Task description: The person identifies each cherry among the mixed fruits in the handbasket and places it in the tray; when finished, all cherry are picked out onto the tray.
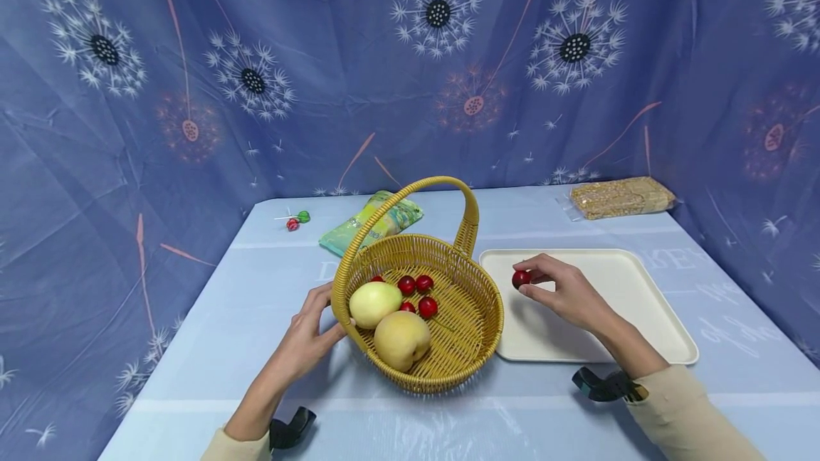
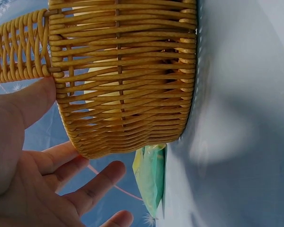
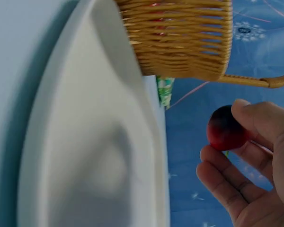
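Head view: basket partly hides green packet.

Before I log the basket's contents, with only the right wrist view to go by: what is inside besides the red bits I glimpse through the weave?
Observer: A pale yellow-green fruit and a peach-coloured fruit, side by side.
Operator: Does anything touch the basket from outside?
Observer: Yes, the left hand, at its left side in the head view.
Operator: And farther back on the right?
Observer: A tan packet lies beyond the tray.
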Demonstrator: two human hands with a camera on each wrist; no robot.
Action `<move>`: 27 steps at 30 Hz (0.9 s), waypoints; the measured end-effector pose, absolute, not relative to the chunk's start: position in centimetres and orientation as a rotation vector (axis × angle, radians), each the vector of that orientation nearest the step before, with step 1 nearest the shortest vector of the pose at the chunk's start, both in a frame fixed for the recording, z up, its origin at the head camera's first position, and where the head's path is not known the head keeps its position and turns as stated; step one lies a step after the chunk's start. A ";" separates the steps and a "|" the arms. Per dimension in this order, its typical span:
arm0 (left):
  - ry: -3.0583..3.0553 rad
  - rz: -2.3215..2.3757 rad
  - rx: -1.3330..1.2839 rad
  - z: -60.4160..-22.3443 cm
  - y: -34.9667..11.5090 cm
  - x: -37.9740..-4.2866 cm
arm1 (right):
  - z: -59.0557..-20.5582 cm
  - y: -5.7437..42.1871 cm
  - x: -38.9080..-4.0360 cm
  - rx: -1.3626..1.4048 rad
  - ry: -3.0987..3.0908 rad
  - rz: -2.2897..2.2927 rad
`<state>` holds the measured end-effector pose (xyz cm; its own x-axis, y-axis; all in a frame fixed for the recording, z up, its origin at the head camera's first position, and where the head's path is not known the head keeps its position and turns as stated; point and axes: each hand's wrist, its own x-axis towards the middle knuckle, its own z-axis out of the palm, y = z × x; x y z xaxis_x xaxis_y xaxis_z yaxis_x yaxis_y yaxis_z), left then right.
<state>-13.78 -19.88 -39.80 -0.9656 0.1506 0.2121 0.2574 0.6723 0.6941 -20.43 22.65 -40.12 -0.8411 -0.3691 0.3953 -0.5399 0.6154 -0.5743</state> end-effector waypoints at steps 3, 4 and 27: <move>-2.739 -1.169 -0.344 -39.8 -19.9 -13.8 | -40.7 22.7 -20.8 0.701 -2.653 1.012; -2.739 -1.167 -0.345 -39.7 -19.9 -13.8 | -40.9 22.7 -20.9 0.693 -2.668 1.010; -2.733 -1.167 -0.357 -39.9 -19.9 -13.9 | -42.9 23.0 -22.3 0.658 -2.819 0.758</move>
